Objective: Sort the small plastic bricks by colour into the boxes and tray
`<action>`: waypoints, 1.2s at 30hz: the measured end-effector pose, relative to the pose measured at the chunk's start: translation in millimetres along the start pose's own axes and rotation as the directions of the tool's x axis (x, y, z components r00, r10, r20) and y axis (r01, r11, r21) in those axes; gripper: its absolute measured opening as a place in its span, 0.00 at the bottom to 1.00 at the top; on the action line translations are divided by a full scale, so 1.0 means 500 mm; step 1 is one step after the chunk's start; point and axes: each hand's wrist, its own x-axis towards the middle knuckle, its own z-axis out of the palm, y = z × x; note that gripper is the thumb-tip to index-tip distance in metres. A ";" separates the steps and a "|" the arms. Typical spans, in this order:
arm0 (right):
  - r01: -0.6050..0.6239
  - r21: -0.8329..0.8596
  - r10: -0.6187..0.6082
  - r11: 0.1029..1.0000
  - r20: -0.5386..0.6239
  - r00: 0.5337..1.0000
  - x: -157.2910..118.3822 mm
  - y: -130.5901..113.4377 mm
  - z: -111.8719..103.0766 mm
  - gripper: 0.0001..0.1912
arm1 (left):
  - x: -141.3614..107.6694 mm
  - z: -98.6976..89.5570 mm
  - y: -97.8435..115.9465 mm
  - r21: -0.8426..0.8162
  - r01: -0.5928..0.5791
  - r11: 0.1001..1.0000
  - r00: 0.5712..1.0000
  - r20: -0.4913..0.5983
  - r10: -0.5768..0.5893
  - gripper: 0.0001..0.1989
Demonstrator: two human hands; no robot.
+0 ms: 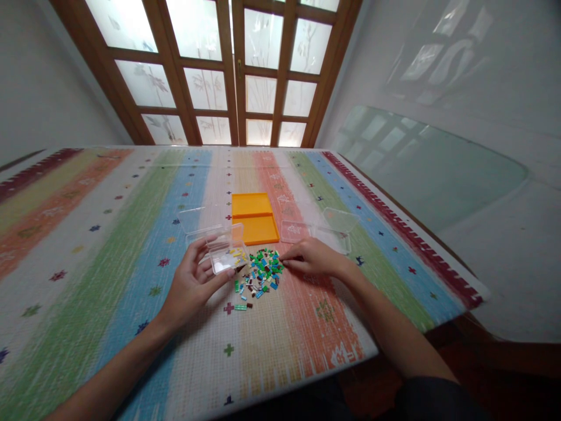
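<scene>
My left hand (197, 270) grips a small clear plastic box (218, 264), tilted, with several yellow pieces (236, 255) inside. A loose pile of small building bricks (266, 270), mostly green, blue, brown and white, lies just right of the box. At the pile's right edge my right hand (309, 256) has thumb and forefinger pinched together. Whatever may be between those fingertips is too small to make out. A pale green brick (240, 307) and a dark brown one (249, 305) lie apart at the near side of the pile.
Beyond the pile lies an open orange case (262, 229). Clear lidded boxes stand either side of it, one at right (337, 237) and another partly behind my left hand (193, 225). A striped cloth (188, 351) covers the table; a wall (504, 251) borders the right side.
</scene>
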 end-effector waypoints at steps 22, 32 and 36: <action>-0.079 0.002 0.079 0.997 -0.151 0.985 0.009 -0.012 0.023 0.07 | -0.006 -0.004 0.010 0.030 -0.035 0.999 0.999 0.000 0.035 0.33; -0.150 0.001 0.149 0.989 -0.156 0.976 0.011 -0.027 0.026 0.08 | -0.001 -0.008 0.011 0.035 -0.038 0.999 0.999 0.005 0.037 0.32; -0.170 -0.052 0.161 0.984 -0.155 0.975 0.010 -0.027 0.026 0.08 | 0.000 -0.008 0.014 0.041 -0.025 0.999 1.000 -0.008 0.025 0.33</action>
